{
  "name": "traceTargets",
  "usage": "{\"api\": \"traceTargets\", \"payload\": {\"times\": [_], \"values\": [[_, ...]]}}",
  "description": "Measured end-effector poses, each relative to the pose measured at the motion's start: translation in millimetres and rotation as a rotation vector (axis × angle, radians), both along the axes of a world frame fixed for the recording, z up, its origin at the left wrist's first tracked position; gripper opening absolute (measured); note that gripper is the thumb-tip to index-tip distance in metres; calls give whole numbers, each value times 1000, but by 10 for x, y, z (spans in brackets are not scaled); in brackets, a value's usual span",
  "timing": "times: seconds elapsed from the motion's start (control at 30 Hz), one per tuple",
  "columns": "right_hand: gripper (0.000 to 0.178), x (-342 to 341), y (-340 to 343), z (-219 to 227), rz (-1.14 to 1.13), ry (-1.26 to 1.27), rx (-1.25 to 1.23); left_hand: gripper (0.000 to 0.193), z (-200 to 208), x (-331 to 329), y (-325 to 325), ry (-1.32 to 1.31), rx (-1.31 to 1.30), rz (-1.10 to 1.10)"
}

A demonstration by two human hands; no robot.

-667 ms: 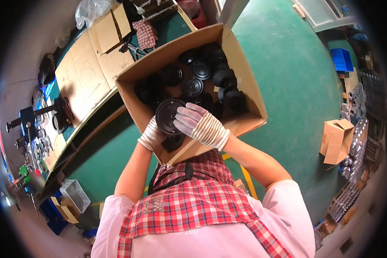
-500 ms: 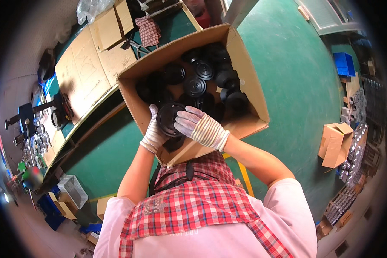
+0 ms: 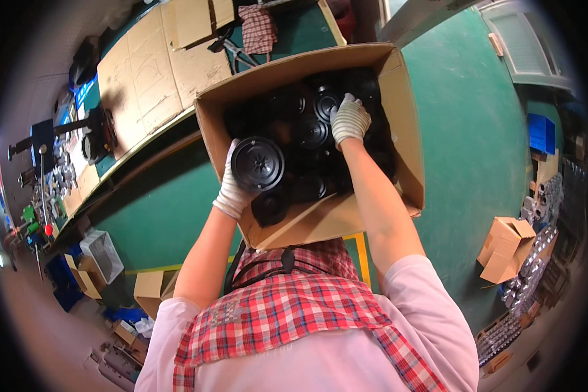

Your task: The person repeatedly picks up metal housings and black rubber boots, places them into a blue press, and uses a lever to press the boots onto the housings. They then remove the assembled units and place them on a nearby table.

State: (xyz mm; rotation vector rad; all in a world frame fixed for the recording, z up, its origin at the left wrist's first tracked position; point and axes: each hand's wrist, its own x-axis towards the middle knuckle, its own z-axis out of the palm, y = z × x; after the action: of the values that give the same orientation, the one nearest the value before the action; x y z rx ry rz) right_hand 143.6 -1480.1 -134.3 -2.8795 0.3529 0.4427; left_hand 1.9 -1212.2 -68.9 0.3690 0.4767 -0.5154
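Head view: the left hand [image 3: 230, 191], in a striped knit glove, supports a black round part [image 3: 258, 163] at the near-left side of the cardboard box [image 3: 408, 124]. This part is held above the contents, its ringed face with a star-shaped centre turned upward. The left thumb lies along the rim; the other fingers are largely hidden beneath the part and appear to clamp it from below. The right hand [image 3: 350, 121], gloved alike, reaches into the far-right area of the box, its fingers bunched together beside a second black round part [image 3: 326, 103]; whether they pinch it cannot be told. Further black pieces lie loosely piled around both hands, some dark and hard to separate by eye. Possible faults: the held part may slip if the left grip loosens, since the visible hold is at one side only and the face looks smooth. A drop onto the pile could scuff either surface. Drawing a piece sharply from the pile could shift its neighbours, because they rest irregularly against each other. Pressure from the right forearm on the near wall could flex the cardboard or move the box; its support is not visible, so stability cannot be confirmed.
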Motion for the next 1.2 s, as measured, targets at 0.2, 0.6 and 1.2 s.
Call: {"api": "traceTargets", "payload": {"times": [0.2, 0.6, 1.2], "values": [[49, -344, -64, 765, -165, -388, 605, 46, 22, 101, -97, 82, 70, 21], [51, -896, 382, 922, -117, -239, 1100, 47, -124, -29, -64, -426, 544, -180], [46, -669, 137, 1743, -59, -177, 1129, 38, -219, -98, 83, -522, 810, -267]]}}
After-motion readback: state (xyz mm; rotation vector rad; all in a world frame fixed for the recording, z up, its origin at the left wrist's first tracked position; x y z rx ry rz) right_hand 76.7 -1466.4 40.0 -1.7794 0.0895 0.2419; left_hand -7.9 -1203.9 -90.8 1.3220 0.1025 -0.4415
